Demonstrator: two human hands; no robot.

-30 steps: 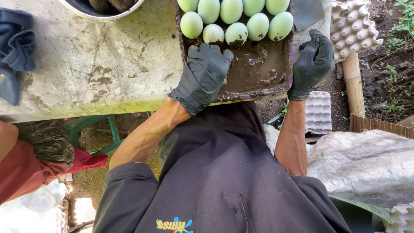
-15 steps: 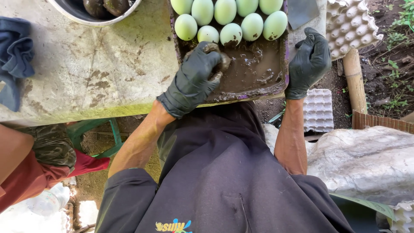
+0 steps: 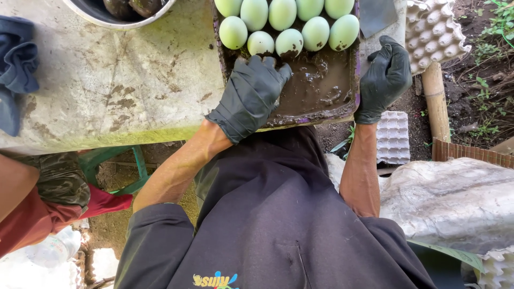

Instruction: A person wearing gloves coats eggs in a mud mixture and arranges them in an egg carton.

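Observation:
A shallow tray (image 3: 350, 109) smeared with dark wet mud sits at the table's near edge. Several pale green eggs (image 3: 289, 43), some flecked with mud, lie in rows across its far half. My left hand (image 3: 251, 93), in a black glove, lies flat on the mud at the tray's near left. Its spread fingertips sit just short of the front row of eggs. My right hand (image 3: 383, 77), also gloved in black, is curled over the tray's right rim.
The stained concrete table (image 3: 118, 85) carries a metal bowl (image 3: 93, 13) of mud-coated eggs at the far edge and a blue cloth (image 3: 16, 64) at the left. Grey egg cartons (image 3: 433, 32) and a bamboo post (image 3: 436, 101) stand at the right. Another person (image 3: 43, 203) sits at lower left.
My left hand, curled by the front eggs half a second ago, has flattened onto the mud. The right hand stays on the tray's rim.

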